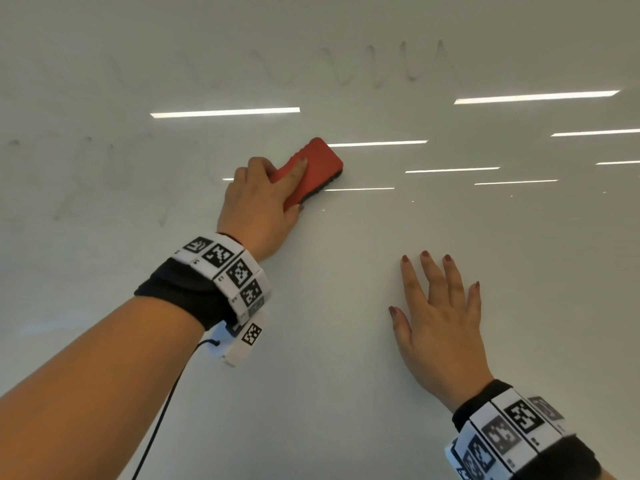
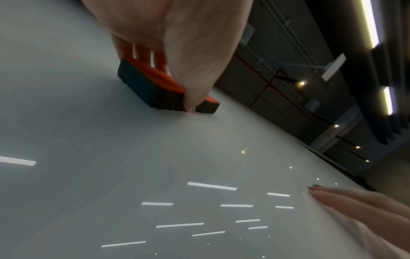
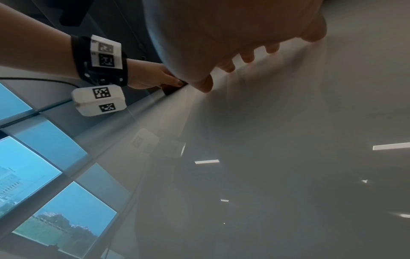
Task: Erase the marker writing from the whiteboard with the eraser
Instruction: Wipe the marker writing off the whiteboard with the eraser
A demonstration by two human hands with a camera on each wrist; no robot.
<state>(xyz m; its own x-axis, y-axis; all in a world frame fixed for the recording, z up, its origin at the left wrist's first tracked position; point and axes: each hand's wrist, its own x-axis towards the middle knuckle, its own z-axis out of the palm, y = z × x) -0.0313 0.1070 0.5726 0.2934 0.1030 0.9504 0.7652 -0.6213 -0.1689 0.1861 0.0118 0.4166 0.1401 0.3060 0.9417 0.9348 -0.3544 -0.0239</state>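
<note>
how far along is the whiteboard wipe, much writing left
Mostly done: only faint ghost marks show on the whiteboard, a pale zigzag near the top and smudges at left. In hand: the left hand grips the red eraser, pad down on the board, while the right hand rests flat with fingers spread. Left: wiping those faint traces.

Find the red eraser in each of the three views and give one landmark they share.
Head: eraser upper centre, flat on the whiteboard, gripped by the left hand.
Left wrist: upper centre-left, dark pad on the board, thumb on its side.
Right wrist: only a dark corner shows at upper centre-left, behind the right hand.
Shared landmark: reflected ceiling light strips on the board.
</note>
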